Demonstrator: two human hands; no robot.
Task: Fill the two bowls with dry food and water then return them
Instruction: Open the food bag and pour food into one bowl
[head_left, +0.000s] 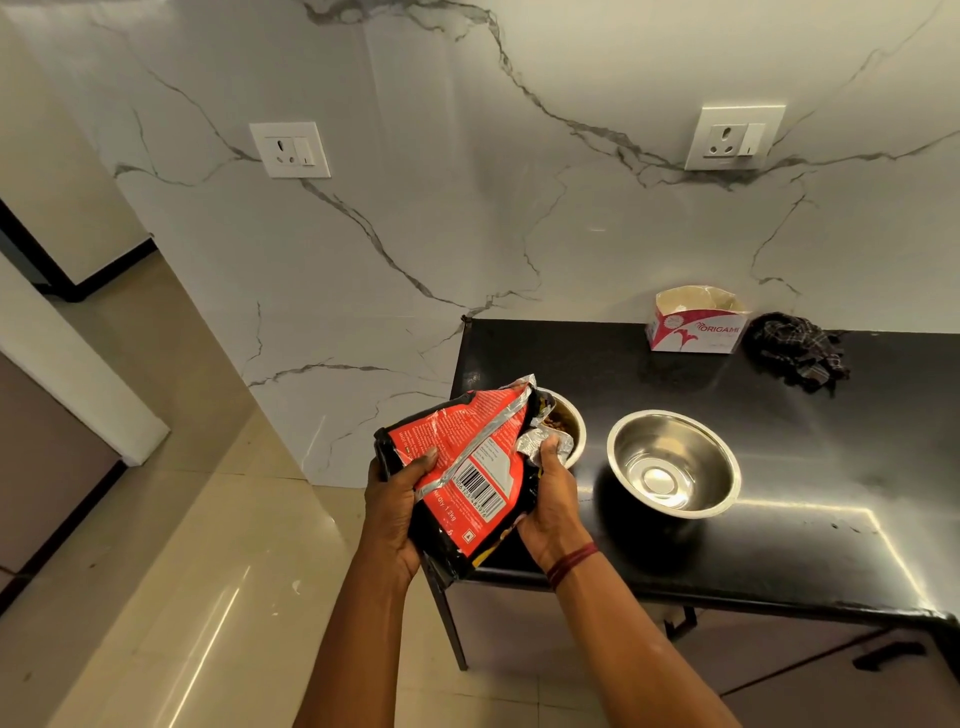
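Dry food bag (462, 467): held over the counter (779, 545) edge in both hands, with its mouth tipped over the nearer steel bowl (571, 422).
- Left hand (395, 504): curled round the bag's lower body, thumb on the printed face.
- Right hand (550, 499): its fingers (550, 446) pinch the crumpled foil mouth.
- Both hands are clamped on the bag.

Handling (judged):
- The bag is foil laminate, soft, crinkly and slick. Loose contents will shift toward the mouth as it tilts.
- The present hold suits it, with one hand bearing the body and the other steering the mouth.

Bowls:
- Food bowl: just beyond the right fingers and mostly hidden by the bag. Brown kibble shows inside, though the fill level is hard to read.
- Empty steel bowl (674, 462): on the counter to the right of the right fingers, near the first bowl but not touching it.
- Likely rigid, light and smooth-walled. Once filled with water it will probably slosh, so take it by the rim and keep it level.

Surroundings:
- Open Origami tissue box (696, 325) and dark checked cloth (797, 351): far beyond the right fingers, by the marble wall (415, 208), well apart from the bowls.
- Nothing lies between the bag and the bowls.
- Kibble spilled to the left would drop to the tiled floor (208, 571).
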